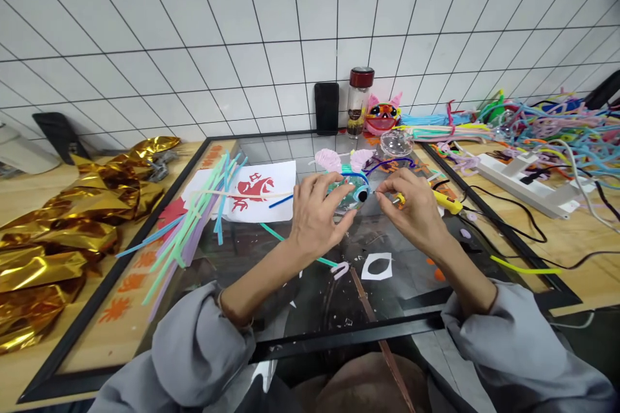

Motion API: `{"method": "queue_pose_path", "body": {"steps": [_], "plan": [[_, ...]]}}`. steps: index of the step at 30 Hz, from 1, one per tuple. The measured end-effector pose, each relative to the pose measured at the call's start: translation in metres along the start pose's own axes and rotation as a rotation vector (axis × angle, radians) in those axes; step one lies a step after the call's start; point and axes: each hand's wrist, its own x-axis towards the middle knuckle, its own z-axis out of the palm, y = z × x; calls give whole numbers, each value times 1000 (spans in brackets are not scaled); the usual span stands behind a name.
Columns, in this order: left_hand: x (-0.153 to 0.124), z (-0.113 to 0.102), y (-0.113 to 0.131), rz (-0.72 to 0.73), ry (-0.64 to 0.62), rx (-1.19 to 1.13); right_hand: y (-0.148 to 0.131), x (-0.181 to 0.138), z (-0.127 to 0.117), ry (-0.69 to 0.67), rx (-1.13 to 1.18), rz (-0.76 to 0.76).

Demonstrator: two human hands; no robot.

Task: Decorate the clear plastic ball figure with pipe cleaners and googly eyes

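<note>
Above the middle of the glass-topped board, my left hand (317,213) grips a green craft piece (345,192), its fingers over the top and the thumb below. A round black-and-white eye (361,195) sits on the right end of this piece, edged by a blue strip. My right hand (411,206) is closed in a pinch just right of the eye; whatever lies between its fingertips is too small to name. Behind the green piece are two pink ear-like shapes (328,160) and a curled purple pipe cleaner (391,163). A blue stick-like strip (281,202) shows left of my left hand.
Pipe cleaners (188,226) lie across white paper (276,174) with a red design, beside gold foil (58,245). A yellow glue gun (446,202) and power strip (526,184) with cables are right. A glass bottle (358,103) stands behind. Cut paper (386,274) lies in front.
</note>
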Motion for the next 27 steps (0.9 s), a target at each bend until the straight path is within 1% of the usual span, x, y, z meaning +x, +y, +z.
{"method": "queue_pose_path", "body": {"steps": [4,11,16,21,27], "plan": [[0,3,-4,39,-45,79,-2,0,1,-34,-76,-25],[0,6,-2,41,-109,77,1,0,4,-86,-202,-101],[-1,8,-3,49,-94,78,3,0,4,-118,-282,-146],[-2,9,-4,72,-54,79,3,1,5,-140,-315,-150],[-3,9,-3,64,-70,68,2,2,6,-153,-315,-154]]}}
